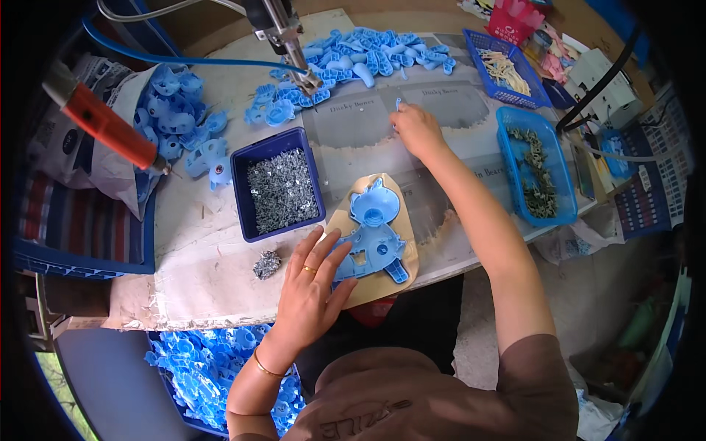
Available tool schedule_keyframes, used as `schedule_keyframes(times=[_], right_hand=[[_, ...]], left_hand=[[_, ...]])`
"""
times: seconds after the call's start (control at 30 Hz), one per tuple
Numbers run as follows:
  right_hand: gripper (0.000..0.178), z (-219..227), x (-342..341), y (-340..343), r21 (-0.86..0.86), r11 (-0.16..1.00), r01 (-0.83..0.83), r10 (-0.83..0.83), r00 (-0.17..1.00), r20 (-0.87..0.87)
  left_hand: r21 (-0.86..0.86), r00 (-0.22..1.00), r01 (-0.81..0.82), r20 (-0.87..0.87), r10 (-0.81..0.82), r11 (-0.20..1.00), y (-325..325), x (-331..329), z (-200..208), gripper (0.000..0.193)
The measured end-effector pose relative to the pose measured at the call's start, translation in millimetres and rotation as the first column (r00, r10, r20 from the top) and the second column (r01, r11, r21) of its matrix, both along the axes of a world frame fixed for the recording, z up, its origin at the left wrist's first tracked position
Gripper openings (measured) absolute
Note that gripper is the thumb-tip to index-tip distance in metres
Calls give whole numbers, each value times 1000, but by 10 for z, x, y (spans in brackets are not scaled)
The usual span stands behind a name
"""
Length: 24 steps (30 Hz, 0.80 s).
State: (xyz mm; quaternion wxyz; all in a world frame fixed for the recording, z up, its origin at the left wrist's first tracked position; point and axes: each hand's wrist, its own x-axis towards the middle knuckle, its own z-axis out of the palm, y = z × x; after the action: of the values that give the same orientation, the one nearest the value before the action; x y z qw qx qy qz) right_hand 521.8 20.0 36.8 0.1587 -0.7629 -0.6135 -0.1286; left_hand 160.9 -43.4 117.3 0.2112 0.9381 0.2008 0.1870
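A blue plastic toy shell (377, 246), hollow side up with a round head half and a body half, lies in a tan shaped holder (404, 275) at the table's near edge. Over the shell's left side rests my left hand (312, 283), its fingers stretched and loosely apart. My right hand (419, 132) reaches far across the table, its fingers pinched on a small blue plastic piece (398, 103). Beyond that hand spreads a heap of blue plastic parts (379, 59). A dark blue bin of small metal screws (283, 187) stands left of the holder.
A red screwdriver (110, 125) hangs at the left, and a metal tool head (290, 51) hangs above the table. Blue shells (173, 103) spill from a sack. Baskets (540, 165) (507, 70) stand at the right. A little screw pile (266, 264) lies near the front edge.
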Motion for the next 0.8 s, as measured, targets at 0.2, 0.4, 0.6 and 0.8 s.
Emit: schedule_keyframes(times=[0.2,0.4,0.6,0.8], right_hand=[[11,378,-96,-248,143,986,-91,124,962,-243],[10,986,-928,-1101,365,862,-352,271,-289,-918],[14,1038,-980,-1589,210,907,-365,256,82,-963],[25,690,675,-2385,-14,950,313,-309,929,-202]], left_hand=[[-11,998,27,56,-26,1000,53,98,84,53],[-267,960,-38,256,109,963,103,420,177,62],[-534,983,23,165,78,845,-66,579,206,34],[-611,973,21,195,125,791,-29,417,122,28]])
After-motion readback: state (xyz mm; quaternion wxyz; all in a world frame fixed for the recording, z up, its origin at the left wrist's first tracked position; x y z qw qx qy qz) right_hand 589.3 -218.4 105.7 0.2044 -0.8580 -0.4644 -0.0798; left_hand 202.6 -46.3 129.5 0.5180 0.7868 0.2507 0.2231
